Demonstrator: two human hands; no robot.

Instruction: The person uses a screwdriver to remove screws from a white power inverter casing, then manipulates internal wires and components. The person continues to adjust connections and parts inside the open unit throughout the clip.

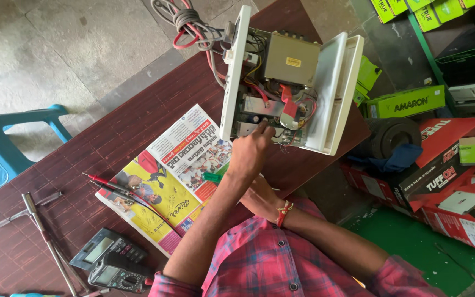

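An opened white unit (290,82) lies at the far end of the dark red table (39,214), close to its right edge. Its long axis runs left to right in the scene, tilted a little, with the front panel (236,71) standing on edge at the left and the loose cover (339,91) leaning up at the right. The open side faces up, showing a grey metal box (291,59), circuit boards and red and yellow wires. A bundle of cable (191,25) leaves the unit at its far left corner and coils toward the floor.

The left hand (251,149) reaches in from the near side, fingers bent and their tips at the near edge of the unit's inside, by the board. Whether it grips anything there cannot be told. The right hand (259,199) sits lower, mostly hidden behind the left forearm, just off the near side of the unit; a red and gold band (284,213) circles its wrist. Its fingers are out of sight, so I cannot tell whether it is open or closed.

A folded newspaper (166,176) lies just left of the hands, with a small green piece (211,177) on it and a red probe (108,184) across its near left corner. Two meters (111,261) sit at the near edge, and a metal T-handled tool (42,231) lies to their left. A blue plastic chair (6,143) stands at the left, off the table. Boxes (446,176) are stacked on the floor at the right.
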